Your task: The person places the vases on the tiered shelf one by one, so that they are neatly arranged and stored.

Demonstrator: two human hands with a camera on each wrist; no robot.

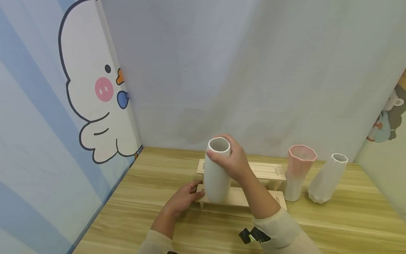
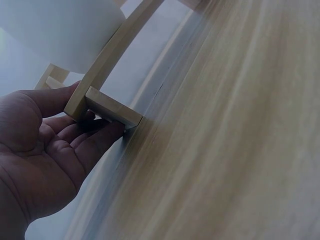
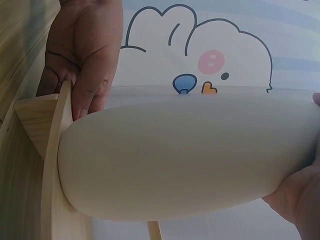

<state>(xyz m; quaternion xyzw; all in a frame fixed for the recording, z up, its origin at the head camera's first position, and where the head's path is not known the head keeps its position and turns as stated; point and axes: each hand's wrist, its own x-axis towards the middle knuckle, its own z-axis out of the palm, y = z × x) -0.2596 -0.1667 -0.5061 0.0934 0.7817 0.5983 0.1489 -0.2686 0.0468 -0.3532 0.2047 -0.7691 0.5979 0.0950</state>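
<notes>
A tall white vase (image 1: pixel 217 180) stands on the lower board (image 1: pixel 239 198) of a two-step wooden stand, towards its left end. Near the rim, my right hand (image 1: pixel 235 160) grips the vase, thumb in front and fingers round the back. In the right wrist view the base of the vase (image 3: pixel 185 160) touches the board. My left hand (image 1: pixel 182 201) holds the left end of that lower board. The left wrist view has the thumb over the board (image 2: pixel 102 67) and the fingers (image 2: pixel 102 142) underneath, by the stand's leg (image 2: pixel 112 107).
Right of the stand is a pink-and-white faceted vase (image 1: pixel 298 173), and beyond it a slanted white faceted vase (image 1: pixel 328 180). The stand's upper board (image 1: pixel 264 170) runs behind the lower one. A grey curtain (image 1: pixel 253 77) closes off the back of the wood-grain table (image 1: pixel 345 225).
</notes>
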